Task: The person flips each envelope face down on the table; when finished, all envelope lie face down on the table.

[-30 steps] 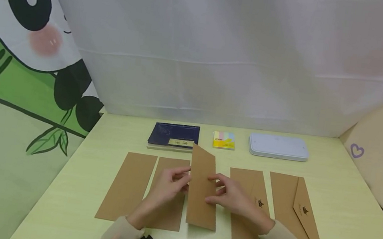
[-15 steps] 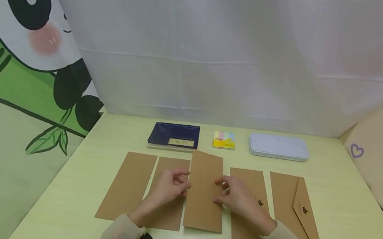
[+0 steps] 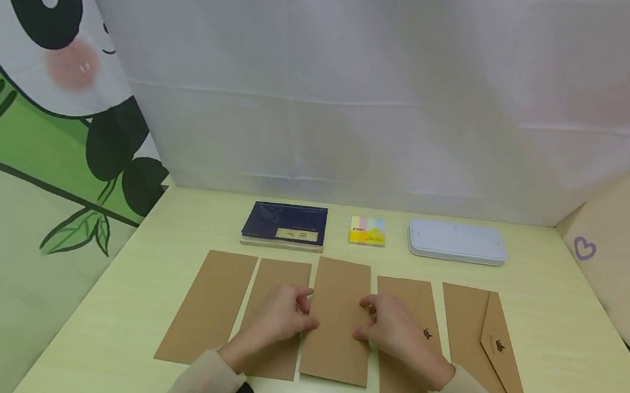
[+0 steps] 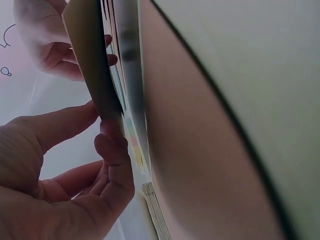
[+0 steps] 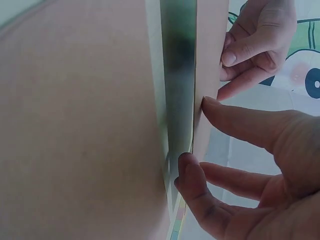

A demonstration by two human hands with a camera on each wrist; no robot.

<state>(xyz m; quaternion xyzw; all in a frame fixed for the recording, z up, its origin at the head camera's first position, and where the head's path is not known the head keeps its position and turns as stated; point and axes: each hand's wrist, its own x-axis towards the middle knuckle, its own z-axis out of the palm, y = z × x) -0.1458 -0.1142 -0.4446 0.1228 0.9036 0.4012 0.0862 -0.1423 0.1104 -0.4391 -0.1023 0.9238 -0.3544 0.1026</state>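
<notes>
A plain brown envelope [image 3: 339, 319] is held in the middle of the row, seemingly just off the table. My left hand [image 3: 281, 315] pinches its left edge, thumb on the upper face and fingers behind. On the opposite edge, my right hand [image 3: 398, 327] pinches it likewise; the right wrist view shows that thumb [image 5: 237, 120] against the face. Two plain brown envelopes lie to the left, the outer one [image 3: 207, 305] in full view and the inner one [image 3: 281, 273] partly under my left arm. To the right lie an envelope [image 3: 405, 291] with a crown print and a flap-side-up envelope [image 3: 463, 319].
Along the back of the table [image 3: 93, 340] stand a dark blue book [image 3: 282, 219], a pad of sticky notes [image 3: 367, 231] and a white case [image 3: 457, 240]. Behind them hangs a white cloth [image 3: 359, 129].
The middle envelope has turned from a slanted, narrow view to facing up nearly flat, and its top edge has dropped. My left thumb now lies over its face. The other envelopes stay put.
</notes>
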